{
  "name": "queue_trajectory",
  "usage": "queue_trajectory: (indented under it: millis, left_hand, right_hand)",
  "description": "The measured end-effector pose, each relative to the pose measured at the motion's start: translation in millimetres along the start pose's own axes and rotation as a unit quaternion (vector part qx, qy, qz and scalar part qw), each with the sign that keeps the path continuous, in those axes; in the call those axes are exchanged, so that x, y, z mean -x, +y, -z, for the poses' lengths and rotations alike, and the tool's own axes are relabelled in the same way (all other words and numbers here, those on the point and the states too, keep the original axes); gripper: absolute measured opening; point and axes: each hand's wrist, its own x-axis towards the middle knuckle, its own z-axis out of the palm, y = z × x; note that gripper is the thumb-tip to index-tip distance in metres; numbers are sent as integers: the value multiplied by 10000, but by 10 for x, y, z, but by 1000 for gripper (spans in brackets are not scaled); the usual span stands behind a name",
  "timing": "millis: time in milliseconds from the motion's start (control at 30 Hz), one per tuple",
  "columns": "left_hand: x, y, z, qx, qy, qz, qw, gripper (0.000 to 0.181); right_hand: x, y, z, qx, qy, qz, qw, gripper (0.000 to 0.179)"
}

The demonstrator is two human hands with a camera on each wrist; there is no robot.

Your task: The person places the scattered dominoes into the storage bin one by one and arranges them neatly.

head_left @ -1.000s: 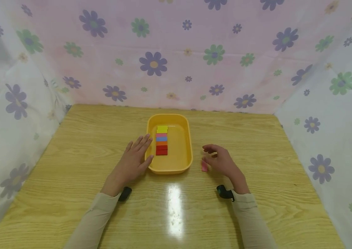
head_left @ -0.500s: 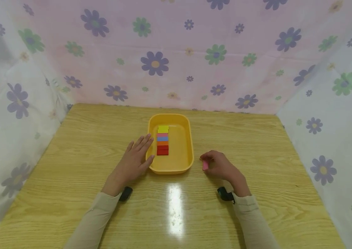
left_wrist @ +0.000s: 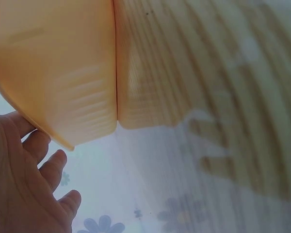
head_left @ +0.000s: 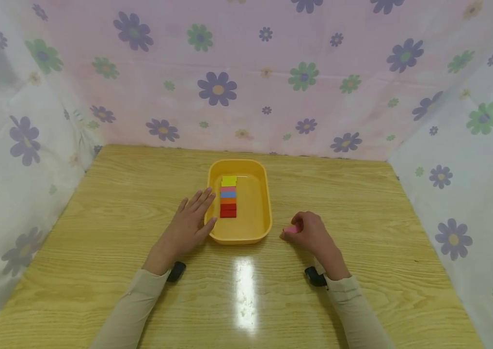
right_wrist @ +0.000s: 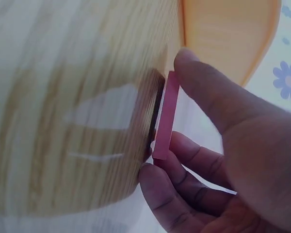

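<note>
A yellow tray (head_left: 250,240) stands mid-table, with a column of small coloured blocks (head_left: 228,201) along its left side: yellow, pink, blue, orange and red. My left hand (head_left: 187,225) rests on the tray's left rim, fingers spread and fairly straight; the left wrist view has its fingertips (left_wrist: 59,158) at the rim. To the right of the tray, my right hand (head_left: 313,232) pinches a pink block (right_wrist: 167,116) between thumb and fingers, just off or at the tabletop. Whether the block still touches the wood, I cannot tell.
The wooden table (head_left: 246,291) carries a bright light reflection in front of the tray. Flower-print cloth (head_left: 246,72) hangs behind the table and along both sides. Dark wrist cameras (head_left: 176,272) sit at both cuffs.
My right hand has closed its fingers on the pink block, which lay on the table, and turned it from lengthwise to crosswise. The left hand stays on the tray rim.
</note>
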Motion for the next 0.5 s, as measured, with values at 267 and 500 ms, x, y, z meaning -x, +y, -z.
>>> queue_trajectory:
  millis: [267, 500]
  left_hand:
    - [0, 19, 14, -49, -80, 32, 10000, 66]
    - [3, 9, 20, -93, -115, 53, 9999, 66]
  right_hand:
    - [7, 120, 52, -70, -288, 567, 9979, 39]
    - [11, 215, 95, -159, -479, 986, 9939, 23]
